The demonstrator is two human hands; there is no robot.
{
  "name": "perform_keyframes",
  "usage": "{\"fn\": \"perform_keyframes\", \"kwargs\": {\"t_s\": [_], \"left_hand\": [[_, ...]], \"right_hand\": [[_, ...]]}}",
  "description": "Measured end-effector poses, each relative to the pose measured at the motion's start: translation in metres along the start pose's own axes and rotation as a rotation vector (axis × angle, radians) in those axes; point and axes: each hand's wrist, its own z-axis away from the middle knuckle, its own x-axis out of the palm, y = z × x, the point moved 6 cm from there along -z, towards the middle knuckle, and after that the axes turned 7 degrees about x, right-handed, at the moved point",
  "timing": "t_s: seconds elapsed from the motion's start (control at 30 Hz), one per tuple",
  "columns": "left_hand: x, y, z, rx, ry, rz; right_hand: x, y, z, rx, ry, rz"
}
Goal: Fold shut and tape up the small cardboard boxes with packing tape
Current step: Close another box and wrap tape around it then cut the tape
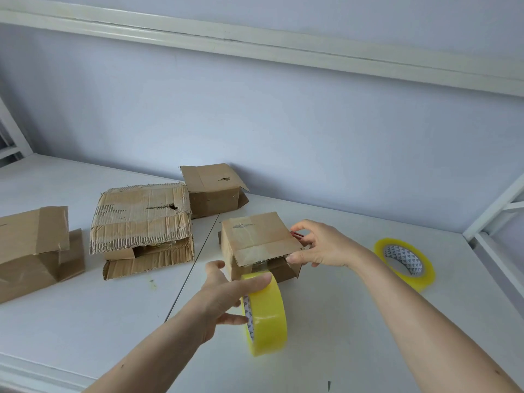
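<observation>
Left grip (224, 296) held the tape roll (265, 313) upright on edge, thumb laid over its top rim and fingers curled against the patterned core side. Just beyond that grip sat the small box (256, 242), a clear strip of tape running from the roll up toward its front opening. Right grip (317, 245) was at the box's right side, thumb tip pressing the front corner of the top flap (261, 236), fingers loosely curled near something red (297, 236) poking out at the box's edge; what that red thing was, I could not tell. The flap lay over the top but the front was still gaping, with a dark gap under it.

Off to the right of the right grip, a second roll (404, 262) lay tilted on the white counter (326, 350), well apart from the box. Left of the left grip, a battered, torn box (141, 225) sagged with its flap open. Behind that one, against the wall, stood another box (212, 191) with flaps up. Far left of both grips, a fourth box (31, 251) lay on its side, flaps splayed.
</observation>
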Motion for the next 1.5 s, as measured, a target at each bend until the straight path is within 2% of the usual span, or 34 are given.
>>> {"fn": "perform_keyframes", "kwargs": {"t_s": [0.1,0.23,0.33,0.47,0.63,0.9,1.13,1.27,1.37,1.5], "left_hand": [[-0.002,0.001,-0.003,0.072,0.053,-0.036],[0.006,-0.01,0.005,0.152,0.083,0.084],[0.011,-0.024,0.007,0.148,0.092,0.13],[0.01,-0.022,0.006,0.253,0.158,0.004],[0.009,-0.01,0.002,0.456,0.028,0.099],[0.01,-0.01,-0.005,0.39,-0.065,0.079],[0.014,-0.001,-0.005,0.365,-0.131,0.087],[0.014,-0.002,-0.006,0.339,-0.125,0.064],[0.012,-0.003,-0.008,0.335,-0.128,0.07],[0.01,-0.001,-0.008,0.328,-0.131,0.073]], "right_hand": [[0.007,0.006,0.004,0.008,0.002,0.045],[0.02,0.018,0.002,0.028,0.016,0.092],[0.028,0.031,0.0,0.084,0.061,-0.01],[0.034,0.034,0.004,0.068,0.087,-0.181],[0.029,0.031,0.003,0.037,0.05,-0.239],[0.026,0.03,0.0,-0.019,0.026,-0.115],[0.021,0.025,0.003,0.032,0.003,-0.039],[0.033,0.025,-0.001,0.054,0.029,-0.258],[0.027,0.018,0.001,-0.011,0.204,0.056],[0.014,0.002,0.004,-0.138,0.349,0.528]]}}
